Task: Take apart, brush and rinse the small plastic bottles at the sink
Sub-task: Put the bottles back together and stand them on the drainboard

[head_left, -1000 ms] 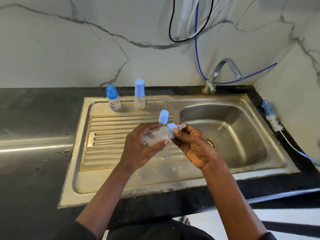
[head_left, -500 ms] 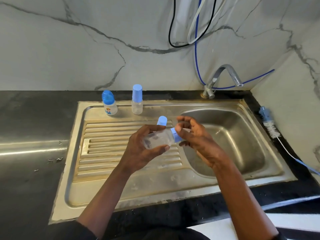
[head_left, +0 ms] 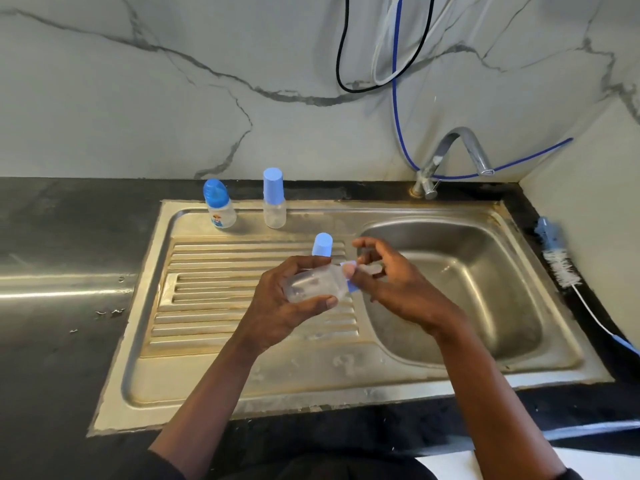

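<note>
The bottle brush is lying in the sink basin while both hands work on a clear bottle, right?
Not in the basin: the head view shows the bottle brush lying on the black counter right of the sink basin. The left hand and right hand do work on the clear bottle.
</note>
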